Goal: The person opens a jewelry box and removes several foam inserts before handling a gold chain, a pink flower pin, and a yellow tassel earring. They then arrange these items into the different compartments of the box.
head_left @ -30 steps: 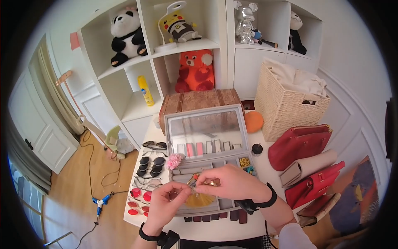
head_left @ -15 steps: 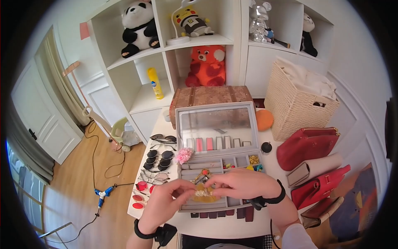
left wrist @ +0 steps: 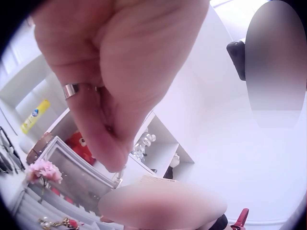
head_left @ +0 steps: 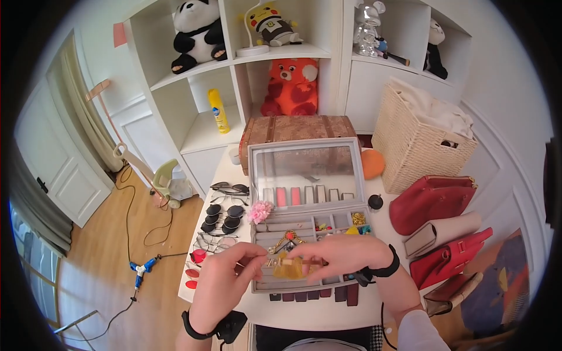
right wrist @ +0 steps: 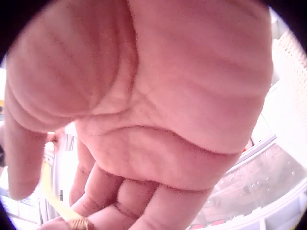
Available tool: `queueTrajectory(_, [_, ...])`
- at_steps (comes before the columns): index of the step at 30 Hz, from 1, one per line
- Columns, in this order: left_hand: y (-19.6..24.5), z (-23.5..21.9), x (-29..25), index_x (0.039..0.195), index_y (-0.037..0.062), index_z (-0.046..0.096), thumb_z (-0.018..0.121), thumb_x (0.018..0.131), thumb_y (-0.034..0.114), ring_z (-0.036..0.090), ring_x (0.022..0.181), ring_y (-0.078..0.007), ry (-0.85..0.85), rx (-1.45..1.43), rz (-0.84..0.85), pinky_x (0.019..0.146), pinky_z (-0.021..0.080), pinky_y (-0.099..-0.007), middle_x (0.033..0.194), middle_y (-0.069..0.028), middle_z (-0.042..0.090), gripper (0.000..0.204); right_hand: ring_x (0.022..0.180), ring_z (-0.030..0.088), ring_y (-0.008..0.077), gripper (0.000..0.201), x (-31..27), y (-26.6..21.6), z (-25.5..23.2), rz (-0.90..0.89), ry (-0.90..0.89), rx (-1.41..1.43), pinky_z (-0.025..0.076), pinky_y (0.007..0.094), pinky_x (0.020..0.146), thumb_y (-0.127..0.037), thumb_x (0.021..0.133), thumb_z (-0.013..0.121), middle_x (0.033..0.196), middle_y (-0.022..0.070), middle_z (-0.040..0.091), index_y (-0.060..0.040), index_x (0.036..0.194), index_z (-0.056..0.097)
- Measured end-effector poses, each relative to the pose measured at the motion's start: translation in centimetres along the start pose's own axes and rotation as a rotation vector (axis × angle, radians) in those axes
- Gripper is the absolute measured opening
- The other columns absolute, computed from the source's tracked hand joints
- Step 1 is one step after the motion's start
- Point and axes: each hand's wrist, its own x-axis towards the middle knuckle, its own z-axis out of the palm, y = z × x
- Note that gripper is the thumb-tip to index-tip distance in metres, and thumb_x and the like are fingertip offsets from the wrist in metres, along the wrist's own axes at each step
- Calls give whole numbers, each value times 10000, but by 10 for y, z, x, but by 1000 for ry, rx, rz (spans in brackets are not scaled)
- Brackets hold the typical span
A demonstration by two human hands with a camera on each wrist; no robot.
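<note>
In the head view, my left hand [head_left: 225,284] pinches a small gold end of a yellow tassel ornament [head_left: 288,270] between thumb and fingertips. From the other side, my right hand [head_left: 354,255] grips the same ornament with its fingers curled. The right wrist view shows a yellow strand and a gold wrapped piece [right wrist: 80,224] at those fingers. Both hands are over the front of an open grey jewellery box [head_left: 275,286]. Behind the fingers, a gold necklace with a red stone [head_left: 289,235] lies in the box. A pink flower [head_left: 260,212] is at the box's left edge.
Sunglasses [head_left: 225,217] line the white table's left side. The box's raised glass lid [head_left: 307,169] stands before a brown trunk [head_left: 298,128]. Red handbags [head_left: 433,202] and a wicker basket [head_left: 421,140] are on the right. Dark small boxes [head_left: 351,294] lie along the front.
The head view has shifted, moving the scene rightward. My hands stay together over the box, and my right fingers have drawn slightly away from my left with the tassel ornament between them.
</note>
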Motion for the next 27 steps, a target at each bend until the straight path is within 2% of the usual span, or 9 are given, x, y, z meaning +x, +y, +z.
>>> queueTrajectory(4, [12,-8,-1,1085,-26,753,762,999,58,735,774,-105,-67,-84,-92,686,594,-246,917,-54,765,121,961,730,248,669,11,10,8,-28,-132,31,554,386,839,-436,1001,742,1124,127,758,-158,1551,480])
queueTrajectory(6, [13,-11,-5,1087,-25,752,762,999,57,735,792,-105,-106,-128,-54,700,594,-246,938,-54,766,120,835,683,167,664,15,20,16,-143,71,129,528,329,760,-372,1013,763,1095,63,744,-135,1562,476])
queueTrajectory(10, [7,-7,-4,1158,-14,744,735,1015,54,734,823,-98,-136,-145,44,730,583,-255,960,-61,780,159,778,624,119,598,5,-9,20,-175,92,196,499,305,707,-361,1013,773,1015,35,705,-126,1506,532])
queueTrajectory(13, [7,-1,-1,1147,-13,749,742,1010,55,730,808,-101,-145,-135,13,732,583,-256,955,-58,779,154,741,577,89,484,8,-7,30,-200,144,213,465,280,671,-357,1023,767,945,16,662,-101,1404,615])
queueTrajectory(15, [4,1,1,1118,-14,754,757,1005,68,721,815,-93,-104,-127,-19,740,583,-248,955,-48,774,140,719,572,110,342,10,1,40,-209,262,344,464,295,678,-367,1077,680,878,39,656,-67,1240,690])
queueTrajectory(20, [-13,-3,9,1109,-10,759,758,1006,76,699,811,-73,-81,-9,26,733,568,-231,938,-28,763,134,782,670,196,369,-1,3,33,-107,274,234,515,340,734,-375,1081,661,950,73,728,-53,1256,697])
queueTrajectory(22, [-24,-3,13,1144,0,761,738,1013,90,699,811,-89,-208,-10,-57,760,570,-249,977,-45,779,161,820,712,233,376,-4,5,33,-122,304,166,536,357,761,-376,1077,661,979,90,756,-53,1266,698])
queueTrajectory(25, [-53,0,17,1123,5,762,724,1015,93,693,810,-93,-218,-50,-94,780,572,-265,975,-34,774,145,911,754,295,359,-6,14,30,43,214,110,562,385,823,-329,1053,671,1024,124,783,-59,1288,697])
queueTrajectory(27, [-68,4,19,1115,7,762,718,1013,88,698,812,-101,-212,-32,-90,785,576,-274,967,-34,771,137,911,759,289,305,-5,36,36,57,339,31,568,377,818,-248,1023,678,1005,147,781,-39,1243,708])
